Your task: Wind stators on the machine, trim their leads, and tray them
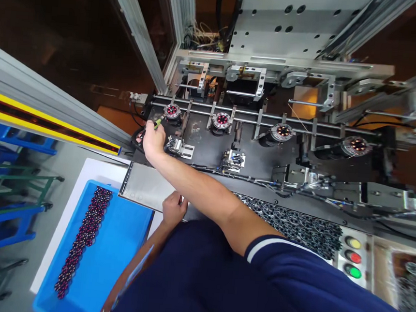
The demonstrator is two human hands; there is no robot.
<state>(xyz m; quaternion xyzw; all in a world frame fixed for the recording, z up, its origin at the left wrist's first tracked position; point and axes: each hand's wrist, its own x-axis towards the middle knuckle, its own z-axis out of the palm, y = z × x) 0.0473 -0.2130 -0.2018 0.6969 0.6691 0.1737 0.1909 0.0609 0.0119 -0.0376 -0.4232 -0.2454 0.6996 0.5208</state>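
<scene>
My right hand (pixel 153 139) reaches across to the far left of the machine, its fingers closed round a slim tool with a green and dark body (pixel 157 122). The tool's tip points at the leftmost round wound-coil part (pixel 171 110), which sits on a black cylindrical holder. Whether the tip touches the part, I cannot tell. Near my body, my left hand (pixel 174 208) is curled into a fist at the edge of a bare metal plate (pixel 145 184). What that fist holds, if anything, is hidden.
Similar coil parts sit on holders to the right: one (pixel 221 121), another (pixel 282 131), a third (pixel 358 145). A blue tray (pixel 112 249) holds rows of dark and pink parts. Many dark ring parts (pixel 296 227) lie beside push buttons (pixel 354 256). Metal clamps (pixel 246 77) stand behind.
</scene>
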